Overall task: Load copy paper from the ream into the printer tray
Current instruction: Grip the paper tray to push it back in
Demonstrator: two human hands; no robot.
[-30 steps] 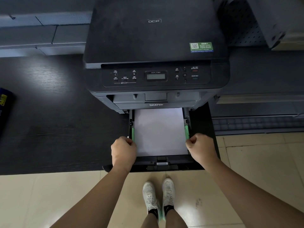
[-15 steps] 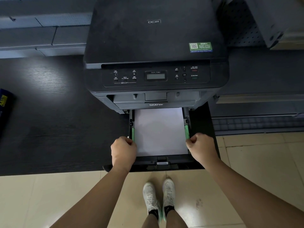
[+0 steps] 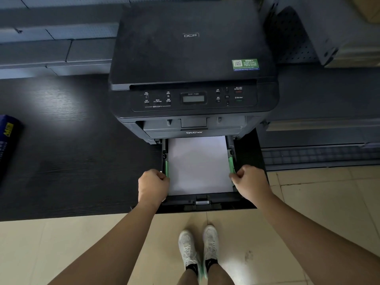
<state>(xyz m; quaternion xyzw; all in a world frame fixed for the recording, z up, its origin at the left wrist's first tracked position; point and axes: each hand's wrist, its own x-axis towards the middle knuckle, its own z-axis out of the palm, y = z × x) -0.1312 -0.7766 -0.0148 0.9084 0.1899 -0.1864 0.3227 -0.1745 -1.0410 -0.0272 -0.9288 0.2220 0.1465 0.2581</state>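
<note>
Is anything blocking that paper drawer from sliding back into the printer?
Nothing visible does. The tray sticks out of the printer, white paper lying flat between the green guides. The left hand and right hand grip its sides, not the slot.

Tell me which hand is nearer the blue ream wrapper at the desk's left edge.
Left. The left hand grips the tray's left side, on the side toward the ream; the right hand is across the paper, at the tray's right side.
</note>
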